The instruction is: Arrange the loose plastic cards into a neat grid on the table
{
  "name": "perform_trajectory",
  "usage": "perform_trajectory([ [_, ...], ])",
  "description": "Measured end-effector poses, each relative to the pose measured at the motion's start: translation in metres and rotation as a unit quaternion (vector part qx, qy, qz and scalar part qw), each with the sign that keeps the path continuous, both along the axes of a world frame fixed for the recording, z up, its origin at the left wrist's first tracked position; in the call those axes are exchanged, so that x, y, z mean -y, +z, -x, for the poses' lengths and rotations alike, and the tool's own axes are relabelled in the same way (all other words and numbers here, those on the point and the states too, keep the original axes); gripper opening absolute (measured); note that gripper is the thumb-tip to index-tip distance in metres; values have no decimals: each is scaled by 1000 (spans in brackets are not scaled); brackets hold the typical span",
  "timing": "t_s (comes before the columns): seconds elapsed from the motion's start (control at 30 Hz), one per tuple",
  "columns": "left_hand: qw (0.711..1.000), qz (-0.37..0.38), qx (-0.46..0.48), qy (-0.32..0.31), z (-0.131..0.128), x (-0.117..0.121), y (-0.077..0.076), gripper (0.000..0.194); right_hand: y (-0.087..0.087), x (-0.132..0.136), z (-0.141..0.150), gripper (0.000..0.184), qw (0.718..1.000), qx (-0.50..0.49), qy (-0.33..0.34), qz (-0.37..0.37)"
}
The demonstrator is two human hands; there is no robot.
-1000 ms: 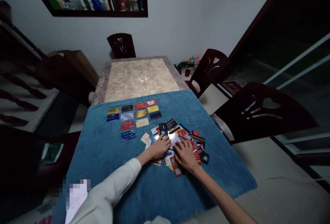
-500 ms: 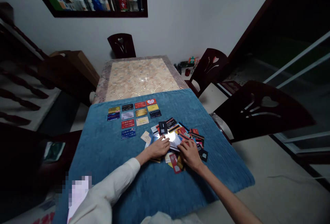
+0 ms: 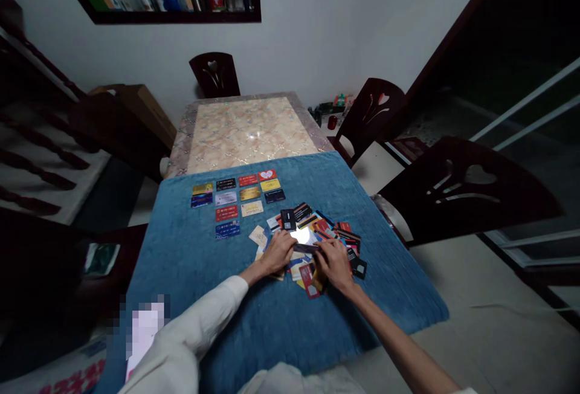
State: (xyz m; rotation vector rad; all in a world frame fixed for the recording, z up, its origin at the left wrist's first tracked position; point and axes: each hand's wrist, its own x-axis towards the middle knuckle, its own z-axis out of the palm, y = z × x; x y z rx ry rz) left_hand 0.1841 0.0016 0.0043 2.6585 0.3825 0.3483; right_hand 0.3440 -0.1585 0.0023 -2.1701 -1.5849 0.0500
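Note:
Over a loose heap of plastic cards (image 3: 330, 231), both my hands hold one card (image 3: 304, 236) by its two ends. Its face throws back a bright white glare, and a dark band shows along its near side. On the left end, the fingers of my left hand (image 3: 278, 251) are closed. Opposite, my right hand (image 3: 335, 261) pinches the other end. A red card (image 3: 310, 280) lies just below, and a black card (image 3: 288, 219) lies above. To the left, several cards such as a blue one (image 3: 227, 229) are laid out in rows and columns.
A blue cloth (image 3: 181, 267) covers the near part of the patterned table (image 3: 244, 128). Dark wooden chairs (image 3: 471, 194) stand around it. At lower left is a blurred-out pale object (image 3: 144, 327). A packet (image 3: 102, 260) rests on the left chair seat.
My left hand has shifted slightly down and left, from over the glaring card to its left end. The card now shows a dark band on its near side. The view has tilted slightly.

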Motion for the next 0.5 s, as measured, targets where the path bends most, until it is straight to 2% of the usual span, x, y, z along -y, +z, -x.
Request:
perform_trajectory([
  [0.23,997,71,14,32,-2,-1,-6,21,-10,-4,0,29,999,-38,-27,-5],
  [0.5,993,103,22,54,-4,-2,-16,26,-13,-7,-2,32,998,-35,-35,-26],
])
